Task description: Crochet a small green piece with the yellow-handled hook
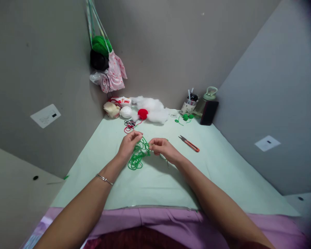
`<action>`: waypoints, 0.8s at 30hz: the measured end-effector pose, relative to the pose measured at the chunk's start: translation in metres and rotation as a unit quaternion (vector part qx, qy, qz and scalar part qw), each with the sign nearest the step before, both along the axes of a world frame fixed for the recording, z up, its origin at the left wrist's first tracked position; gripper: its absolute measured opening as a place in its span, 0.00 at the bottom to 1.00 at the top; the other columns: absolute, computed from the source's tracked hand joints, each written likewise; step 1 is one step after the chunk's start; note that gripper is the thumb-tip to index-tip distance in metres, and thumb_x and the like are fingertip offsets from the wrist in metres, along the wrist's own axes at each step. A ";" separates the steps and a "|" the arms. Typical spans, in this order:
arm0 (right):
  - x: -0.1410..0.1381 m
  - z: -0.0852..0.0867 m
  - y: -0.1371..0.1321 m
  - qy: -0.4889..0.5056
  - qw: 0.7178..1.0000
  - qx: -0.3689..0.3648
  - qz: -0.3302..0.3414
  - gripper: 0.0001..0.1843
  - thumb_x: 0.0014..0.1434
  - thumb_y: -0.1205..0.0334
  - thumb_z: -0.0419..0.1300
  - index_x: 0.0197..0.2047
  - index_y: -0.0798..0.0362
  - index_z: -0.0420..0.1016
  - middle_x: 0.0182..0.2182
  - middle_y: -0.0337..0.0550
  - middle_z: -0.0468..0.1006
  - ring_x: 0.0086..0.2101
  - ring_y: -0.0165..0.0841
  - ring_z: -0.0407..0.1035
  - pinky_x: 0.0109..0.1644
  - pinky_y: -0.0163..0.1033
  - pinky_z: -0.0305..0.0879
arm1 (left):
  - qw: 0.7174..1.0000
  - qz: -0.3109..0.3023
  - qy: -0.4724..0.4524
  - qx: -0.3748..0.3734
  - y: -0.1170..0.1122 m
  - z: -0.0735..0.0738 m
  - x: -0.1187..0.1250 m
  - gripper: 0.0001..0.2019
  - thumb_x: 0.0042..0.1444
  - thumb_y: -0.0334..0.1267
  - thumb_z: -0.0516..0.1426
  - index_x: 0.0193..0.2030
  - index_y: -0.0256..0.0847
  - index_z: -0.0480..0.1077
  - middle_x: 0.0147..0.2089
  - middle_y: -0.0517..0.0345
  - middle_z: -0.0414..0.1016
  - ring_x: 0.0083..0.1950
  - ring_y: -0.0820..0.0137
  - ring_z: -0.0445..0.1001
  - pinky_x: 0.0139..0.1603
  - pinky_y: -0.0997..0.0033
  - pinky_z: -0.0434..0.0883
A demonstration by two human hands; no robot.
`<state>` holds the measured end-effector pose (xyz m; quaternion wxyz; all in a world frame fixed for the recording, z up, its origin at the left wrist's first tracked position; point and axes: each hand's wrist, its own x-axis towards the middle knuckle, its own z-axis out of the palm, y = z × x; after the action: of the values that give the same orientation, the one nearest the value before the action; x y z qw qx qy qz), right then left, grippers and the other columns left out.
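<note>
A loose tangle of green yarn (pixel 136 159) lies on the pale green cloth between my hands, partly lifted. My left hand (pixel 130 143) pinches a strand of it between thumb and fingertips. On the other side of the tangle, my right hand (pixel 163 148) has its fingers closed on the green yarn too. A thin, dark-tipped strand or tool shows just under the right hand; what it is I cannot make out. To the right of that hand lie orange thread snips (pixel 189 144), apart from it.
White stuffing (pixel 152 107), a red yarn ball (pixel 142 114) and a white ball (pixel 125 112) sit at the back. Small green balls (pixel 186 117), a pen cup (pixel 188 106), a bottle (pixel 209 94) and a dark phone (pixel 209 113) stand back right. Grey walls flank the table.
</note>
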<state>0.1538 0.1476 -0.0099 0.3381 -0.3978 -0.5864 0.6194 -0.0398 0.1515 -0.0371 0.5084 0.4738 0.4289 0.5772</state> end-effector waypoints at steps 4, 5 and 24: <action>0.000 -0.001 -0.002 0.008 1.000 0.006 -0.002 0.22 0.47 0.44 0.73 0.30 0.54 0.76 0.19 0.29 0.63 0.21 0.23 0.53 0.27 0.34 0.48 | 0.998 -0.047 -0.032 -0.014 -0.006 0.003 0.006 0.18 0.53 0.53 0.67 0.36 0.43 0.68 0.27 0.63 0.73 0.30 0.70 0.72 0.34 0.72 0.70; 0.000 -0.002 -0.001 0.011 1.000 0.008 -0.007 0.23 0.49 0.42 0.72 0.31 0.54 0.76 0.18 0.28 0.60 0.21 0.23 0.50 0.26 0.34 0.46 | 0.998 -0.051 -0.039 -0.017 -0.006 0.004 0.007 0.18 0.54 0.53 0.66 0.36 0.43 0.66 0.24 0.66 0.69 0.27 0.71 0.71 0.32 0.72 0.70; 0.008 0.001 0.003 0.004 0.997 0.022 -0.078 0.23 0.48 0.42 0.71 0.33 0.55 0.78 0.15 0.25 0.53 0.20 0.24 0.43 0.25 0.36 0.38 | 0.987 -0.148 0.034 -0.054 -0.007 0.019 -0.007 0.22 0.58 0.58 0.64 0.44 0.38 0.78 0.18 0.70 0.59 0.16 0.77 0.56 0.18 0.75 0.59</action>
<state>0.1620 0.1502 -0.0088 0.3965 -0.4324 -0.5656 0.5796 -0.0464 0.1441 -0.0185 0.5981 0.5233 0.4017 0.4550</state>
